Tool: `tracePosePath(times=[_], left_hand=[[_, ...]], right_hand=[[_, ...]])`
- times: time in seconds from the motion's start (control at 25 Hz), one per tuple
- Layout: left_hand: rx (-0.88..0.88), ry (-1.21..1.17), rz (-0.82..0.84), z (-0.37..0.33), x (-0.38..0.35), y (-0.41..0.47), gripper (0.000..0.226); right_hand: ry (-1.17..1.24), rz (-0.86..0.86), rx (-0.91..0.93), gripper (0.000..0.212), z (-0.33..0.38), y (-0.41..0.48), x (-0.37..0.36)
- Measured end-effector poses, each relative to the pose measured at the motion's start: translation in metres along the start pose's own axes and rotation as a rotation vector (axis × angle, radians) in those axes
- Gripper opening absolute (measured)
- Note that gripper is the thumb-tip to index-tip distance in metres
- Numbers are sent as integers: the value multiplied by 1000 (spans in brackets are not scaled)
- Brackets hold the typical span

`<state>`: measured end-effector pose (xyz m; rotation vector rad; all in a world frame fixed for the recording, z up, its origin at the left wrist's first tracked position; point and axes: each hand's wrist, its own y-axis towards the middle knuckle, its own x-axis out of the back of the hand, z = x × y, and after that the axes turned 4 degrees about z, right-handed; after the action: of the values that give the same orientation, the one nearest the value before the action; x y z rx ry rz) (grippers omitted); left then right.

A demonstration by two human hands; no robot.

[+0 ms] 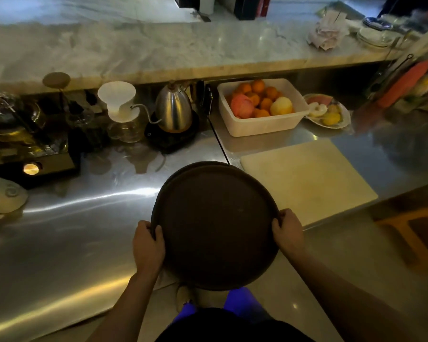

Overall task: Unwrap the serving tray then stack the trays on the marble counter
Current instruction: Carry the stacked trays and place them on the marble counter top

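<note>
I hold round dark brown serving trays (215,225) in front of me, above the edge of the steel worktop (72,230). A second rim shows along the far edge, so at least two trays lie stacked. My left hand (147,245) grips the left rim and my right hand (288,233) grips the right rim. No wrap is visible on the trays. The marble counter (146,48) runs across the back, raised above the worktop.
A cream cutting board (314,178) lies right of the trays. Behind it stand a white tub of fruit (262,124) and a fruit plate (329,112). A steel kettle (173,109), white dripper (116,99) and glassware crowd the back left. Crumpled paper (326,35) and dishes (376,35) sit on the marble.
</note>
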<state>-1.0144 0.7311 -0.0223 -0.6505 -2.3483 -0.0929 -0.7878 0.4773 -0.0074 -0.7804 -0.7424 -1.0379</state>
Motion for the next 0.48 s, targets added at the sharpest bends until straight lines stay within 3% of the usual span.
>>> tracePosePath(times=[0.24,0.48], left_hand=[[47,52,54,7,-12,18,15],[79,127,54,1,-22,18,13]], right_hand=[[-18,46,-28,3,-2,27,-13],[-32,86,-37,6,-5,44,-14]])
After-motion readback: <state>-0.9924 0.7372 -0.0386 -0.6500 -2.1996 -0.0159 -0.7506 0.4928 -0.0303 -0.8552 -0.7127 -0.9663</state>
